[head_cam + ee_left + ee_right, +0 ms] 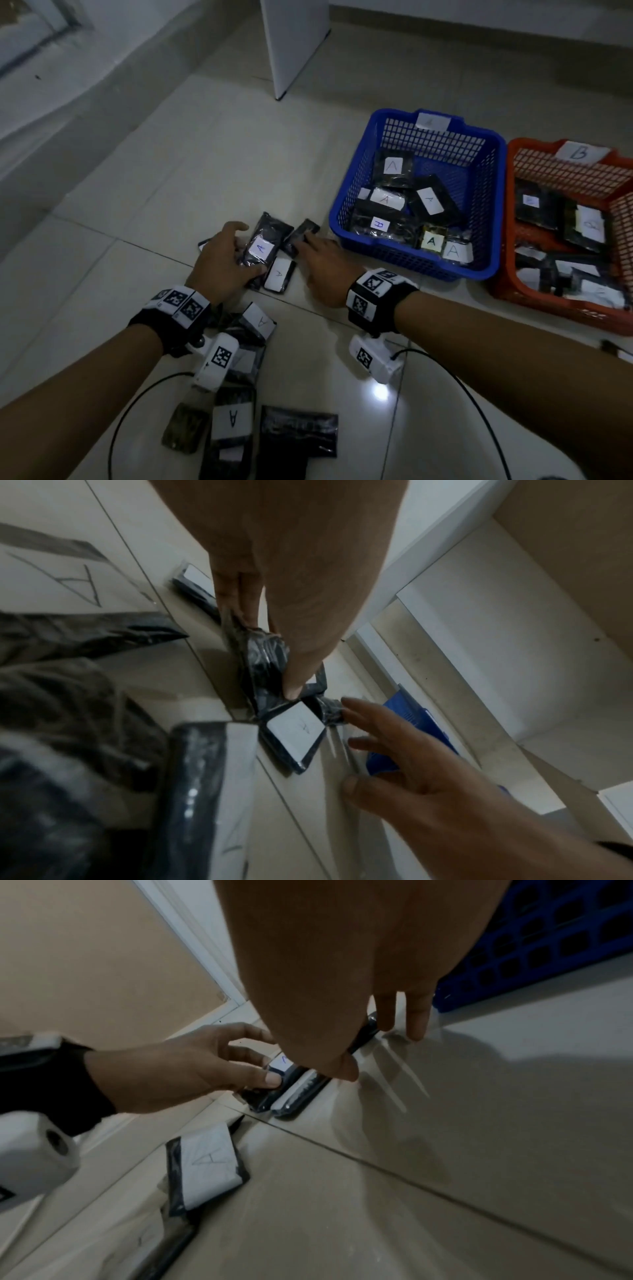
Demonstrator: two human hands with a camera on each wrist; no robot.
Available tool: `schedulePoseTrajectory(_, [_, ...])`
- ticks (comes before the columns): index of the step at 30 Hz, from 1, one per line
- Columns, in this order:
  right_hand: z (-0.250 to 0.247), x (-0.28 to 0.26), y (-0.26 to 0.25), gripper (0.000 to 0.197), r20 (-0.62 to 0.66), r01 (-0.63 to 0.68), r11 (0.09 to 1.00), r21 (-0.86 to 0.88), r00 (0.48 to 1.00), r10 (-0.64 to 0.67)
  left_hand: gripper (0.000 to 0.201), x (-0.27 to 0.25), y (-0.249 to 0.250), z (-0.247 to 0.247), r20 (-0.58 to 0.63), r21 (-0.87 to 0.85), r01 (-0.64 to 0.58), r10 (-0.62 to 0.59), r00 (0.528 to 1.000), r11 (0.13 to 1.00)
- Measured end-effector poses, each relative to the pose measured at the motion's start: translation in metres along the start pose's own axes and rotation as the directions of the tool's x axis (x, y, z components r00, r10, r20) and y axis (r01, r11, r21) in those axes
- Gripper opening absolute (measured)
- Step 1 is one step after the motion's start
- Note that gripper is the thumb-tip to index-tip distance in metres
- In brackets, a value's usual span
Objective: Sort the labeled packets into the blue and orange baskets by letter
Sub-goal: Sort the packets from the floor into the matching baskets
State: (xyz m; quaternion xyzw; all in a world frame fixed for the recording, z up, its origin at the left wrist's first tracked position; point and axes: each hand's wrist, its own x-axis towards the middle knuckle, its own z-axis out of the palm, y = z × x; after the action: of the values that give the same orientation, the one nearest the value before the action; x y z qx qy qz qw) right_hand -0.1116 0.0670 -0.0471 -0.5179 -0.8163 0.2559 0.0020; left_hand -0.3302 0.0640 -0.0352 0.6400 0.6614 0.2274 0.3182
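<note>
A black packet with a white A label [262, 247] lies on the tiled floor, and my left hand [245, 248] grips it between thumb and curled fingers [240, 607]. My right hand [313, 253] lies beside it with straight fingers touching an unlabeled-side black packet [303, 233]. Another A packet [279, 274] sits between the hands. The blue basket [356, 164] on the right holds several A packets. The orange basket [510, 205], tagged B, holds several packets. In the right wrist view the left hand's thumb [270, 1080] presses the gripped packet.
More packets lie near me under the left forearm: one labelled A [260, 322], another A [233, 418], a plain black one [298, 431] and a brownish one [185, 428]. A white panel [294, 44] stands behind. Wrist camera cables trail on the floor.
</note>
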Motion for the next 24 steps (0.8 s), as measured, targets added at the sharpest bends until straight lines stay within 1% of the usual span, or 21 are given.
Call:
schedulePoseTrajectory(2, [0.004, 0.002, 0.002, 0.081, -0.023, -0.038, 0.997, -0.065, 0.999, 0.037, 0.082, 0.003, 0.002, 0.002, -0.007, -0.018, 0.01, -0.011, 1.0, 1.0])
schedulePoseTrajectory(3, [0.005, 0.003, 0.002, 0.08, -0.03, -0.039, 0.993, -0.107, 0.999, 0.036, 0.084, 0.004, 0.003, 0.002, -0.003, -0.018, 0.02, -0.021, 1.0, 1.0])
schedulePoseTrajectory(5, [0.008, 0.005, 0.004, 0.071, -0.069, -0.037, 0.986, -0.162, 0.997, 0.026, 0.082, 0.004, 0.005, 0.001, 0.015, -0.024, 0.035, -0.035, 0.999, 0.999])
schedulePoseTrajectory(7, [0.006, 0.01, 0.004, 0.059, -0.118, -0.029, 0.982, -0.187, 0.993, 0.006, 0.073, 0.003, 0.006, 0.0, 0.034, -0.039, 0.025, -0.023, 0.999, 0.999])
schedulePoseTrajectory(8, [0.005, 0.014, 0.005, 0.056, -0.118, -0.008, 0.982, -0.191, 0.993, -0.015, 0.069, 0.002, 0.006, -0.001, 0.036, -0.054, 0.014, -0.012, 0.999, 0.998])
schedulePoseTrajectory(10, [0.003, 0.02, 0.007, 0.052, -0.057, 0.044, 0.987, -0.157, 0.997, -0.054, 0.064, -0.001, 0.005, -0.003, 0.019, -0.095, 0.002, 0.0, 1.0, 0.995])
schedulePoseTrajectory(11, [0.002, 0.021, 0.008, 0.045, -0.042, 0.08, 0.989, -0.123, 0.995, -0.085, 0.06, -0.003, 0.004, -0.005, 0.0, -0.115, 0.006, -0.006, 1.0, 0.993])
schedulePoseTrajectory(12, [0.002, 0.021, 0.009, 0.038, -0.06, 0.112, 0.989, -0.095, 0.991, -0.118, 0.057, -0.005, 0.002, -0.008, -0.019, -0.135, 0.012, -0.015, 1.0, 0.991])
schedulePoseTrajectory(13, [0.002, 0.02, 0.01, 0.037, -0.088, 0.12, 0.988, -0.092, 0.988, -0.128, 0.055, -0.008, 0.0, -0.01, -0.034, -0.155, 0.013, -0.019, 0.999, 0.988])
schedulePoseTrajectory(15, [0.006, 0.015, 0.013, 0.045, -0.118, 0.117, 0.98, -0.158, 0.984, -0.136, 0.05, -0.015, -0.005, -0.016, -0.055, -0.202, -0.006, -0.006, 0.998, 0.979])
schedulePoseTrajectory(17, [0.008, 0.01, 0.014, 0.041, -0.104, 0.139, 0.96, -0.242, 0.98, -0.168, 0.046, -0.021, -0.008, -0.024, -0.048, -0.239, -0.015, 0.004, 0.999, 0.971])
schedulePoseTrajectory(18, [0.007, 0.007, 0.014, 0.039, -0.089, 0.148, 0.956, -0.255, 0.98, -0.175, 0.045, -0.025, -0.008, -0.028, -0.037, -0.246, -0.018, 0.009, 0.999, 0.969])
schedulePoseTrajectory(20, [0.001, 0.001, 0.012, 0.041, -0.074, 0.14, 0.97, -0.198, 0.985, -0.157, 0.043, -0.031, -0.003, -0.033, -0.024, -0.258, -0.025, 0.02, 1.0, 0.966])
schedulePoseTrajectory(21, [-0.003, -0.002, 0.009, 0.04, -0.078, 0.11, 0.985, -0.13, 0.99, -0.12, 0.042, -0.033, 0.001, -0.035, -0.024, -0.268, -0.028, 0.022, 0.999, 0.963])
schedulePoseTrajectory(22, [-0.006, -0.006, 0.007, 0.034, -0.087, 0.068, 0.997, -0.03, 0.994, -0.071, 0.041, -0.036, 0.005, -0.036, -0.026, -0.28, -0.027, 0.02, 0.999, 0.96])
schedulePoseTrajectory(23, [-0.01, -0.011, 0.005, 0.028, -0.099, 0.029, 0.994, 0.107, 0.995, -0.018, 0.04, -0.038, 0.011, -0.037, -0.027, -0.3, -0.022, 0.015, 1.0, 0.954])
schedulePoseTrajectory(24, [-0.012, -0.017, 0.003, 0.025, -0.105, -0.006, 0.961, 0.276, 0.994, 0.036, 0.039, -0.041, 0.017, -0.038, -0.027, -0.335, -0.014, 0.006, 1.0, 0.942])
